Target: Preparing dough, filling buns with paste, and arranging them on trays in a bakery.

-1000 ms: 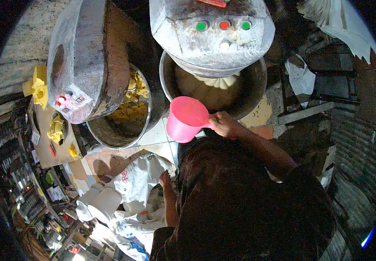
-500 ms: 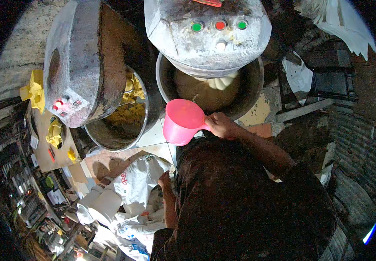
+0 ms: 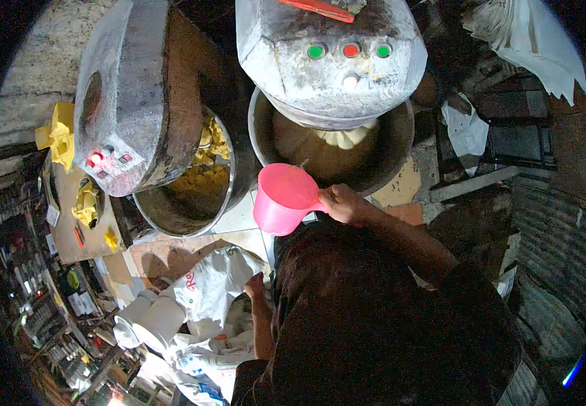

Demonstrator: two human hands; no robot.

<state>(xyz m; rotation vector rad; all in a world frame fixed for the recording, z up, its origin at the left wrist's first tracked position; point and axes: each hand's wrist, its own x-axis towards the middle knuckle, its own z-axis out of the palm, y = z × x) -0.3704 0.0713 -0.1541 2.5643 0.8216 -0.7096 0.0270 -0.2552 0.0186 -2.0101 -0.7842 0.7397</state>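
Note:
My right hand (image 3: pixel 340 203) is shut round the handle of a pink plastic jug (image 3: pixel 276 210), held just in front of the right mixer's steel bowl (image 3: pixel 394 155). Pale dough (image 3: pixel 340 137) shows inside that bowl, partly under the mixer head (image 3: pixel 330 81). Low at my left side, my left hand (image 3: pixel 255 287) has its fingers curled beside a white sack (image 3: pixel 215 284); anything in them is too small to make out.
A second mixer (image 3: pixel 113 101) holds crumbly yellow material (image 3: pixel 198 179) in its bowl. A board (image 3: pixel 90 247) with yellow wrappers stands at left, white buckets (image 3: pixel 157 321) below. Corrugated sheeting (image 3: pixel 540 250) lines the right; a red object (image 3: pixel 313 10) lies atop the right mixer.
The pink jug and my right hand have shifted slightly down in the picture. The view has moved a little, showing more of the red object on the mixer. My left hand stays low.

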